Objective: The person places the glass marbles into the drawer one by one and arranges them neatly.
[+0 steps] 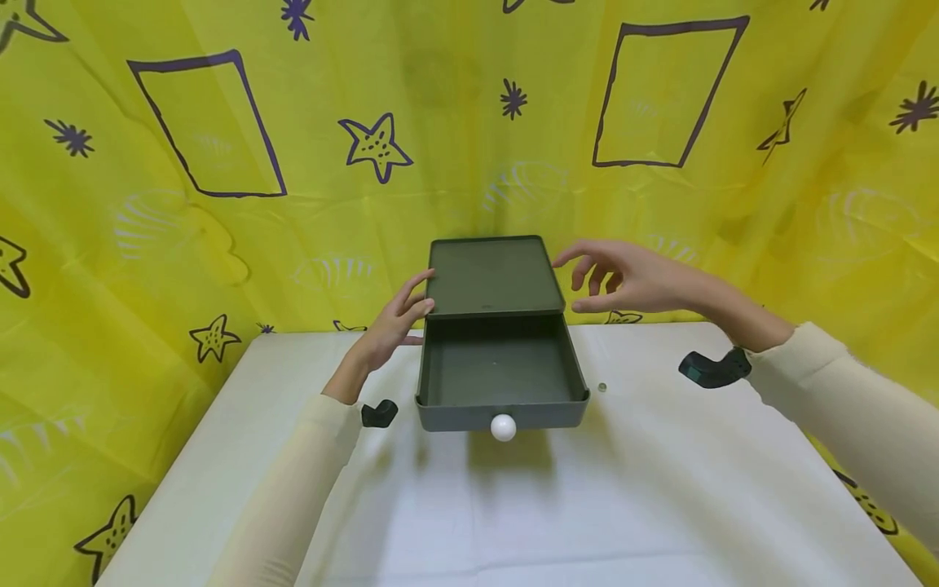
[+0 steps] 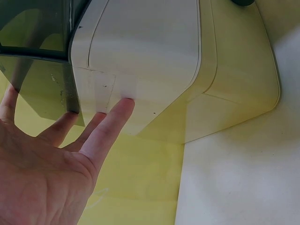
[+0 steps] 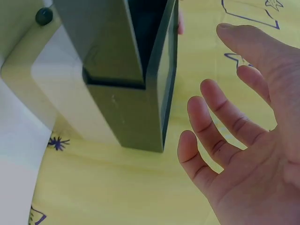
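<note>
A small chest of drawers stands on the table, its dark green top section (image 1: 493,273) above white (image 2: 145,42) and cream (image 2: 239,61) sections. The top drawer (image 1: 502,417) is pulled out toward me and has nothing inside; a white knob (image 1: 503,427) sits on its front. My left hand (image 1: 385,330) rests its outstretched fingers against the chest's left side, fingertips on the green and white parts. To the right of the chest, my right hand (image 1: 631,277) hovers with loosely bent fingers, holding nothing. In the right wrist view a gap separates that hand (image 3: 253,154) from the green side.
The white table (image 1: 469,514) spreads in front of the chest. On it, right of the drawer, lies a tiny greenish round thing (image 1: 602,387). A yellow patterned curtain (image 1: 455,106) hangs close behind. A dark green knob (image 3: 44,16) juts from the lower section.
</note>
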{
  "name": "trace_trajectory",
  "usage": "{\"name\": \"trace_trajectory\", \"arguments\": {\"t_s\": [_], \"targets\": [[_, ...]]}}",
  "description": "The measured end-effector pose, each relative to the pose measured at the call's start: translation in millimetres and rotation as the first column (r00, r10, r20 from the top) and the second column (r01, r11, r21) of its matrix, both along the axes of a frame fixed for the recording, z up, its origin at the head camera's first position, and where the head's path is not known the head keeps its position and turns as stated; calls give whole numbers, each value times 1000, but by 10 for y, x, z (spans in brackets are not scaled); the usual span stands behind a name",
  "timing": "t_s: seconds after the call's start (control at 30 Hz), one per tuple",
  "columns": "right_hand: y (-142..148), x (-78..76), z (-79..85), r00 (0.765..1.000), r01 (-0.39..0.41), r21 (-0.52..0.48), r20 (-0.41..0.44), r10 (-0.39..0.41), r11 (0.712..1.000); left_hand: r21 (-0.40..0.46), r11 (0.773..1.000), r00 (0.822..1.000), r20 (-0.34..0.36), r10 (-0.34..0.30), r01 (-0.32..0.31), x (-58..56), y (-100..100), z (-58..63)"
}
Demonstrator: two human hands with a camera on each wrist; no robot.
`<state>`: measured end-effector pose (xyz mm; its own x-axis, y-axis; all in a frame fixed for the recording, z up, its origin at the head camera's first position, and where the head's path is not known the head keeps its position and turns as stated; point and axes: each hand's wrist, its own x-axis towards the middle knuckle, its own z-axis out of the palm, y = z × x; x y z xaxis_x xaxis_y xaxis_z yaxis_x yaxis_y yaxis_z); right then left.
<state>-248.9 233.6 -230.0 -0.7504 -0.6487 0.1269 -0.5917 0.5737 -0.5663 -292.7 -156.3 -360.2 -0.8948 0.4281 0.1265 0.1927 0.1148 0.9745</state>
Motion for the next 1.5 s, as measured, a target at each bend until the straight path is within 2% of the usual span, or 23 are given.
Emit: {"name": "trace_trajectory", "arguments": {"t_s": [0.27,0.57,0.9,1.17,1.5], "targets": [[188,38,-105,999,38,-27,35,-37,999,2,1000,1000,9,1,-1,-1,6,-2],[320,30,-284,998,54,-53,-9,-55,997,9,1000,1000,9,9,-9,4,12,3],[392,-5,-539,998,63,-100,-16,-65,993,7,1000,1000,17,6,-7,4,9,18],[465,-49,-881,996,78,-147,-24,-83,986,0,1000,1000,11,7,-7,4,14,22],[616,-124,-1402,989,150,-124,15,-150,981,0,1000,1000,7,12,-12,13,0,19]]}}
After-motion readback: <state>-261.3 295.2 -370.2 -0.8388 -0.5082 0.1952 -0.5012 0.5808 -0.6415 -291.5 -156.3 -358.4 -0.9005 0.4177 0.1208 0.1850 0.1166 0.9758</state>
